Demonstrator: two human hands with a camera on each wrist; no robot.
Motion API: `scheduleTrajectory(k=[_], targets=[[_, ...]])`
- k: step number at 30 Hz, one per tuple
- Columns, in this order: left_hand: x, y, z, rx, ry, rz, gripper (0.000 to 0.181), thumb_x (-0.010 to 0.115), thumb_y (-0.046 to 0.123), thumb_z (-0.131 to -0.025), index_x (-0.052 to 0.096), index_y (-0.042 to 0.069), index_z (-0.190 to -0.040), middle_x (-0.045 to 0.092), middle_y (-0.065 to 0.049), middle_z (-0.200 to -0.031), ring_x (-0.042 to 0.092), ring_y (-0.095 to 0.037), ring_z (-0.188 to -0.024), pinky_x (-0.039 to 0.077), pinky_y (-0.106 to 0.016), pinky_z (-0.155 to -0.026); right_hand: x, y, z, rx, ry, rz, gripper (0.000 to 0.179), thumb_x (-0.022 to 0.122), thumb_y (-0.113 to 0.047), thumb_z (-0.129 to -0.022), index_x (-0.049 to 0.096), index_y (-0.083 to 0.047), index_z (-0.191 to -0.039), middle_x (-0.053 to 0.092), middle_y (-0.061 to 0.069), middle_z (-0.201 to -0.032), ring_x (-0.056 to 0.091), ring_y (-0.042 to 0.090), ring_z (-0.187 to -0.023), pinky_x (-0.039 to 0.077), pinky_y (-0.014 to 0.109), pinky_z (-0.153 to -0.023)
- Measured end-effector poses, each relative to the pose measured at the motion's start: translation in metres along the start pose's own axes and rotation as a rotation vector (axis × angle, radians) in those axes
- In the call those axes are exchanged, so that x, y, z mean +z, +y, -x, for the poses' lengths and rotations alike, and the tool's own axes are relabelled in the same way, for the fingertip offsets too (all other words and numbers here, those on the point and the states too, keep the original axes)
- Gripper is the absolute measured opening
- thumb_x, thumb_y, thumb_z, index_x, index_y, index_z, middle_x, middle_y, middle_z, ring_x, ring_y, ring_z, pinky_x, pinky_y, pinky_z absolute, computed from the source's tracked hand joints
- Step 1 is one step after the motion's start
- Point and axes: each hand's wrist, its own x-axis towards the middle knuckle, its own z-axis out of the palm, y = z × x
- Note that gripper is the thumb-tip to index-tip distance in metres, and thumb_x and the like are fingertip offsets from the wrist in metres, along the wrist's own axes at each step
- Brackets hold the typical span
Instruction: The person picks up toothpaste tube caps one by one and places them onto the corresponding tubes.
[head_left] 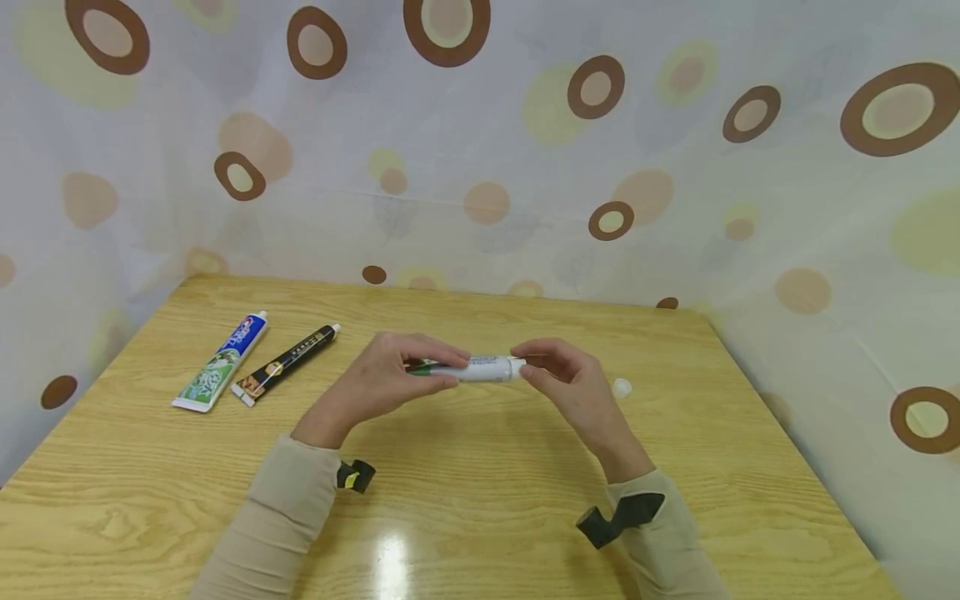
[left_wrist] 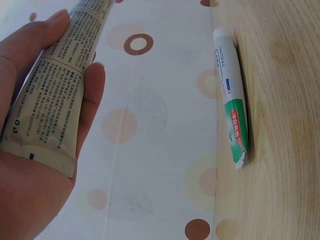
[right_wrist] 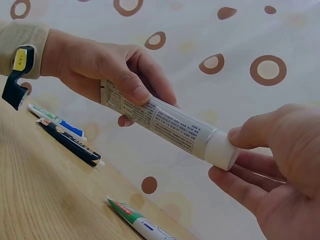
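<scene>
My left hand (head_left: 386,371) grips a pale toothpaste tube (head_left: 483,369), thumb on one side and fingers on the other. Rows of small dark print cover the tube's underside (left_wrist: 55,80) in the left wrist view. Its white cap (right_wrist: 220,150) points toward my right hand (head_left: 573,387), whose thumb and fingertips pinch it. The tube is held level above the table in the head view. Below it, a white and green toothpaste tube (left_wrist: 231,95) lies on the table, seen in both wrist views.
At the left of the wooden table (head_left: 465,517) lie a blue and green toothpaste tube (head_left: 222,362) and a black one (head_left: 288,362). A small white round piece (head_left: 622,387) shows just right of my right hand. A patterned cloth (head_left: 480,150) hangs behind the table.
</scene>
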Motion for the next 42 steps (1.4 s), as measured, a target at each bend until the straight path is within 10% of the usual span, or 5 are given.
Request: scheduleTrajectory(k=[42], targets=[[0.0002, 0.0007, 0.0016, 0.002, -0.001, 0.004, 0.022, 0.078, 0.017, -0.086, 0.079, 0.023, -0.107, 0.074, 0.005, -0.114, 0.068, -0.011, -0.096, 0.057, -0.029, -0.073, 0.0005, -0.001, 0.0014, 0.022, -0.013, -0.055, 0.026, 0.062, -0.018, -0.099, 0.066, 0.001, -0.116, 0.067, 0.007, -0.111, 0.068, 0.021, -0.098, 0.057, 0.037, -0.091]])
